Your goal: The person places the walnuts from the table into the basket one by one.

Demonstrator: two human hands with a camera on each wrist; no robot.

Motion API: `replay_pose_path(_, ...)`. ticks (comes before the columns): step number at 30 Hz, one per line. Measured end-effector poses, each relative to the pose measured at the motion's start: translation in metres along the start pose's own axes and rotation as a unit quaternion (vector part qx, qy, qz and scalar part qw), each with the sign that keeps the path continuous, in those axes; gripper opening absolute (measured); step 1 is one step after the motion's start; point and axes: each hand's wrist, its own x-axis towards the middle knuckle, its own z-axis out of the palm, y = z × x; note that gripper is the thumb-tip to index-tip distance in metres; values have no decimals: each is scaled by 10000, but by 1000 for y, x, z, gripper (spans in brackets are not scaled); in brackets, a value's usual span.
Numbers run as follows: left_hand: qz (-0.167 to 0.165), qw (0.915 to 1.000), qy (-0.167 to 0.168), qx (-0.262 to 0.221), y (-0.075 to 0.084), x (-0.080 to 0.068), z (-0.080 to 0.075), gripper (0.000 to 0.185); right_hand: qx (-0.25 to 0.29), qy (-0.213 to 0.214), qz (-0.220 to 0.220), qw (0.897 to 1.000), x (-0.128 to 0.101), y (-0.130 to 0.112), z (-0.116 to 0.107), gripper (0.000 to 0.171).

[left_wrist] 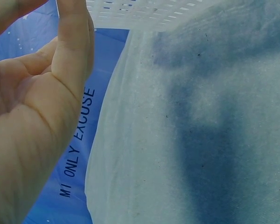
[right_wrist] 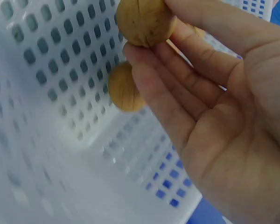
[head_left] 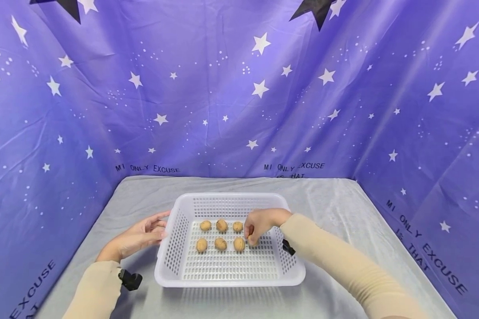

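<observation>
A white perforated plastic basket [head_left: 231, 282] has walnuts standing in two rows on its floor, among them a near-row walnut [head_left: 220, 244] and a far-row walnut [head_left: 205, 226]. Inside the basket, right of these rows, my right hand [head_left: 263, 221] pinches a walnut [right_wrist: 144, 21] between thumb and fingertips. Another walnut [right_wrist: 125, 88] shows just past those fingertips in the right wrist view. My left hand [head_left: 143, 235] is at the basket's left wall, fingertips right at the rim and fingers loosely bent. In the left wrist view the left hand's fingertips are cut off at the top.
A grey cloth [head_left: 323, 208] covers the table beneath the basket. Purple star-printed curtains [head_left: 207, 97] close in the back and both sides. Black wrist cameras [head_left: 130, 279] sit at the cream sleeves [head_left: 335, 257].
</observation>
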Motion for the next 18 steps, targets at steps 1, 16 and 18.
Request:
replay_pose_path(1,5,10000,1,1,-1,0,0,71,4,-17,17,10000,1,0,2,11)
replay_pose_path(16,-2,10000,34,-34,-1,0,0,72,-155,-108,261,9995,4,-3,8,14)
replay_pose_path(18,-3,10000,41,-31,-1,0,0,72,-189,-101,234,9995,2,-3,5,16)
